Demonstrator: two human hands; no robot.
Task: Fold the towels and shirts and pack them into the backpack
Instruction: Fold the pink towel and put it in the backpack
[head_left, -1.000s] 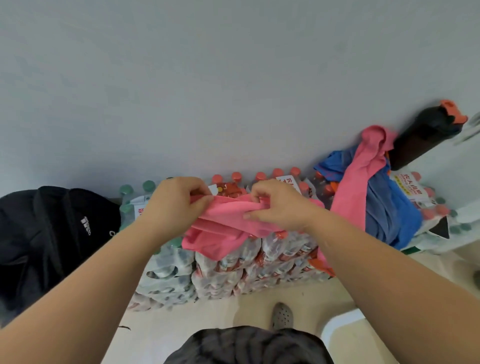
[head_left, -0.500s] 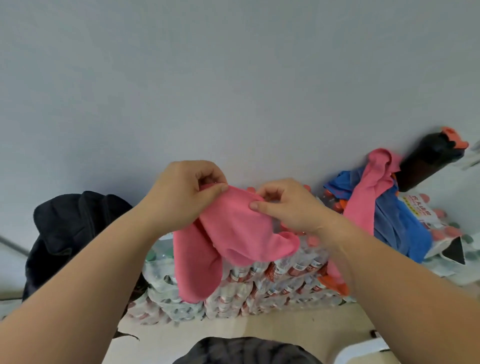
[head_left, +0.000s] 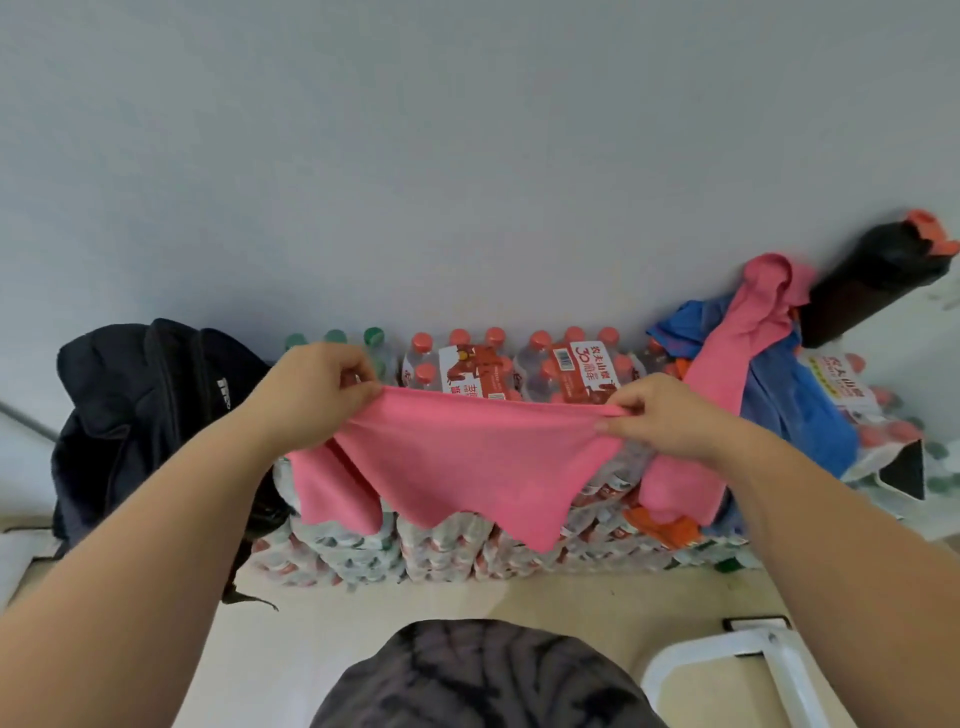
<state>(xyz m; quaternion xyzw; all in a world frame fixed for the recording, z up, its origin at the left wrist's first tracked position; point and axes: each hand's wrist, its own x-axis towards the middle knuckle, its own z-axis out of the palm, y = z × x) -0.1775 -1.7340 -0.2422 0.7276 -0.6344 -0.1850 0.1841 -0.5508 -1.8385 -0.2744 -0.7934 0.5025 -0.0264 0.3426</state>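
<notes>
A pink towel (head_left: 467, 457) is held stretched by its top edge, pinched shut in the left hand (head_left: 317, 384) and the right hand (head_left: 660, 415), in front of stacked bottled-water packs (head_left: 519, 374) whose red-and-white labels bear Chinese characters and "30". A black backpack (head_left: 150, 405) with a small white logo is set at the stack's left end. More pink and blue cloths (head_left: 769, 384) are heaped on its right end.

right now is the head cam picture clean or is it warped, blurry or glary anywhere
Head view: wide-angle warp bows the bottle packs and stretches both forearms at the edges; light is soft and even, no glare, only faint shadows; the pink towel, left hand and right hand look sharp, the bottle labels slightly soft.
</notes>
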